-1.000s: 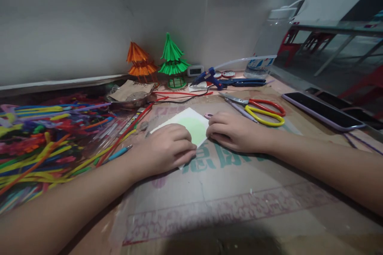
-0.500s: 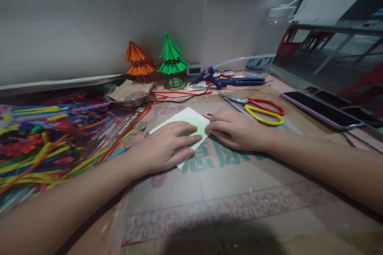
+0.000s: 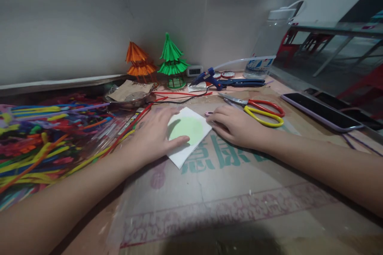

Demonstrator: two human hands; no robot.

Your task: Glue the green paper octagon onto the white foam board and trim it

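Observation:
A white paper square with a pale green disc (image 3: 188, 130) lies flat on the cardboard-covered table (image 3: 227, 191). My left hand (image 3: 155, 133) rests on its left part, fingers stretched out, thumb pressing the near edge of the disc. My right hand (image 3: 236, 126) lies just right of the paper's corner with its fingers curled under; what they hold, if anything, is hidden. A small pink loop (image 3: 208, 114) sits by the right fingertips.
Red and yellow scissors (image 3: 260, 109) lie beyond my right hand. A blue glue gun (image 3: 209, 77), orange (image 3: 139, 63) and green (image 3: 172, 60) paper pagodas stand at the wall. A heap of coloured pipe cleaners (image 3: 44, 135) fills the left. A phone (image 3: 320, 111) lies right.
My left hand has opened from a curled fist and slid left, uncovering the green disc. The paper has turned slightly. My right hand has pulled back a little to the right.

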